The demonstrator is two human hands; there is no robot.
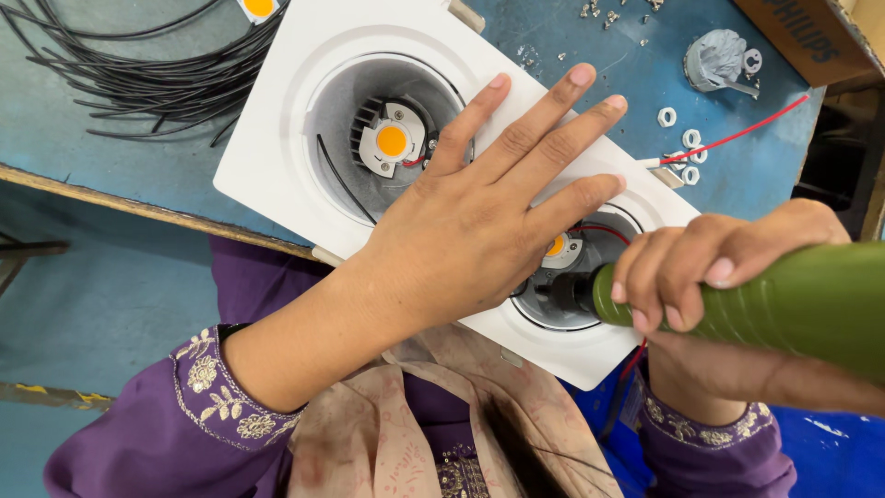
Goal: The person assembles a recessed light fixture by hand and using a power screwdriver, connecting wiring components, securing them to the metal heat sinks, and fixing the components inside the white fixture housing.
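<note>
The white fixture (286,101) lies tilted across the near edge of the blue counter (74,138), one corner hanging out over the lap. It has two round wells, each with a small amber chip: the far chip (392,141) sits exposed in its grey well, the near chip (555,245) peeks out between the two hands.

The left hand (479,226) lies flat on the fixture, palm down, fingers spread wide and straight, pressing on the white face between the two wells. The index finger reaches along the rim of the far well; the little finger runs beside the rim of the near one. It grips nothing, just bears down on the housing.

The right hand (710,267) comes in from the right, fingers curled tight around the green driver (793,304), clenched on its barrel near the front end. The driver's dark tip (567,293) dips inside the near well, just beside the near chip. Whether the tip touches a screw there is too hidden to tell.

A red wire (737,136) runs from the fixture's far edge out across the counter, past a few white nuts (690,152) lying loose. Further back lies a crumpled grey wad (717,57), and a bundle of black wires (138,65) fans out at the counter's left end. A cardboard box (811,37) shows at the top right corner. Purple embroidered sleeves (212,387) cover both forearms.
</note>
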